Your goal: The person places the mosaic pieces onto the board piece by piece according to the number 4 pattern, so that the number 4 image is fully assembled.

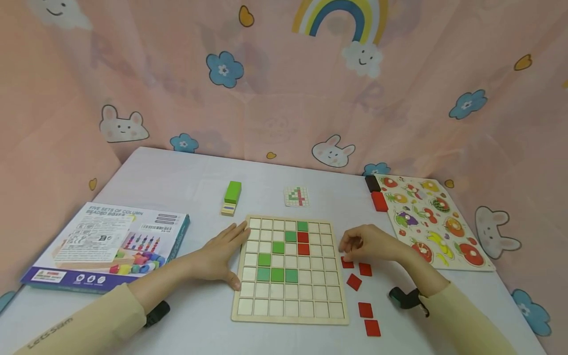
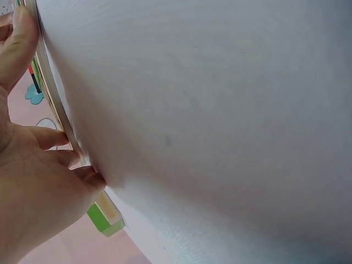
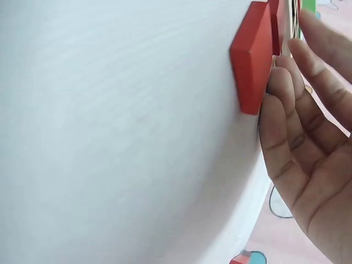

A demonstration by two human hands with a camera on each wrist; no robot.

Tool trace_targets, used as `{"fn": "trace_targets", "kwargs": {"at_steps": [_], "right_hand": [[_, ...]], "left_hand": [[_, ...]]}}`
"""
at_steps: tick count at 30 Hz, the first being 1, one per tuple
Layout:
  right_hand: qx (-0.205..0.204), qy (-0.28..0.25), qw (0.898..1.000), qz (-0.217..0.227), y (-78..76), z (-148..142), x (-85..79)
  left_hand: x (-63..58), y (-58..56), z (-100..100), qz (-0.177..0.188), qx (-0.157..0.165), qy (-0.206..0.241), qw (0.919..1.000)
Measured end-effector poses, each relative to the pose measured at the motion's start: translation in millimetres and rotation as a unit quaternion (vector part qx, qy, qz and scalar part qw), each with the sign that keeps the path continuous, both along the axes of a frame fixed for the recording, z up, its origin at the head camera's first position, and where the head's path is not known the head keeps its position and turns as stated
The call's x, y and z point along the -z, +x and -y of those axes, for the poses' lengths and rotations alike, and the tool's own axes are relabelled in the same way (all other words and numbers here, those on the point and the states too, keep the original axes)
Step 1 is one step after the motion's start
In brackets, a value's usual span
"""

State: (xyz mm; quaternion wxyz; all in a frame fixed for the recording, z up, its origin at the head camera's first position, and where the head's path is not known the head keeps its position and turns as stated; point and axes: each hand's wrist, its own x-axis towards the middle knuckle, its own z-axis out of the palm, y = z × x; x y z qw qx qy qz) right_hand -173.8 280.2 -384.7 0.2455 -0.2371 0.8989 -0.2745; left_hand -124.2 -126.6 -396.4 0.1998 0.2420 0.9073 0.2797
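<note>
A wooden grid board [image 1: 289, 319] lies flat at mid-table, with green tiles [image 1: 277, 274] and two red tiles [image 1: 303, 237] in its squares. Along its left edge my left hand [image 1: 217, 254] rests with fingers spread, thumb lower down; the left wrist view shows these fingers against the board's edge [image 2: 52, 93]. My right hand [image 1: 366, 241] is just right of the board, fingers bent, fingertips at a loose red tile [image 1: 347, 264] that they partly cover. In the right wrist view thumb and forefinger stand apart near the red tiles [image 3: 254, 60].
More red tiles [image 1: 366, 310] lie right of the board. Behind it are a pattern card [image 1: 296, 196] and a green block [image 1: 232, 192] with pale pieces. A boxed toy [image 1: 106, 246] is at left; a fruit puzzle board [image 1: 437, 222], with red [image 1: 379, 201] and black blocks beside it, is at right.
</note>
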Motion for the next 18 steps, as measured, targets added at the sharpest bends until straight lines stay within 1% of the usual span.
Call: {"fn": "trace_targets", "kwargs": {"at_steps": [3, 12, 18], "right_hand": [[0.002, 0.010, 1.000, 0.010, 2.0, -0.4, 0.1], [-0.018, 0.015, 1.000, 0.017, 3.5, 2.8, -3.5], [-0.027, 0.001, 1.000, 0.009, 2.6, 4.1, -4.8]], "left_hand": [[-0.2, -0.2, 0.1, -0.001, 0.001, -0.001, 1.0000], [2.3, -1.0, -0.3, 0.000, -0.002, -0.004, 1.0000], [3.4, -0.8, -0.2, 0.001, -0.001, -0.008, 1.0000]]}}
